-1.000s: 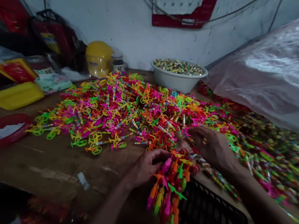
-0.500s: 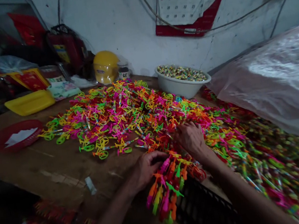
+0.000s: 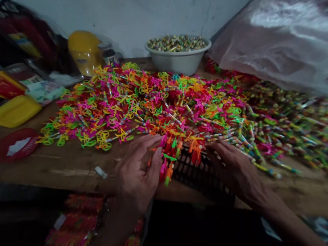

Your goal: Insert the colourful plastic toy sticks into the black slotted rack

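Your left fingers (image 3: 153,156) press together against a bunch of toys (image 3: 179,149), while your right hand (image 3: 233,170), at 3 o'clock of it, has fingers spread loosely, likely squaring the bunch over the black tray (image 3: 195,173) at the table (image 3: 66,164) edge. The pile (image 3: 137,102) lies at 12 o'clock.

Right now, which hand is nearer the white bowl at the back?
Right. The right hand lies at the table's near edge, roughly below the bowl; the left hand sits farther left beside the toy bundle. Both are far from it.
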### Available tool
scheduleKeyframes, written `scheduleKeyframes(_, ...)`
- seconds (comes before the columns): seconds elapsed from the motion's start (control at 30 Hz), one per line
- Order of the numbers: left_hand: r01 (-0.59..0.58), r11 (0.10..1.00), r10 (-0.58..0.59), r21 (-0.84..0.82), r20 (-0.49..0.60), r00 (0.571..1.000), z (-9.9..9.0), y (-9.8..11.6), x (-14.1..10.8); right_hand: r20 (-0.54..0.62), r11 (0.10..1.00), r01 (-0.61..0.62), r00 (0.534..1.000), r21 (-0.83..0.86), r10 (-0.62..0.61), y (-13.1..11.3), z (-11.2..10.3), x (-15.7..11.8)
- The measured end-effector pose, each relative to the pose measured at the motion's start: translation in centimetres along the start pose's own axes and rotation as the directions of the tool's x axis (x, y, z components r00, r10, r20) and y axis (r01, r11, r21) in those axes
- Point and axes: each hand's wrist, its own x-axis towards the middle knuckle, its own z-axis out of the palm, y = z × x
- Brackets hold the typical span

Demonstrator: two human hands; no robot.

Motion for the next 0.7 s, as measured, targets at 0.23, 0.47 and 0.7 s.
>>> scheduleKeyframes(0.23,0.194,0.975,-0.149,-0.112,0.32,0.936,1.9,4.0,1.4,-0.177,0.984,0.178,0.968,-0.014,-0.177,-1.2,-1.4,-1.4)
scheduleKeyframes(0.47,0.162,0.983,-0.114,-0.085,0.402,0.908,5.0,5.2,2.0,-0.185,0.992,0.112,0.975,-0.049,-0.119,-2.5,-1.0,-1.9)
scheduleKeyframes(0.7,0.008,1.0,-0.006,-0.006,0.324,0.946,0.8,5.3,2.4,-0.135,0.993,0.032,0.991,0.113,-0.016,-3.3,0.8,-3.0)
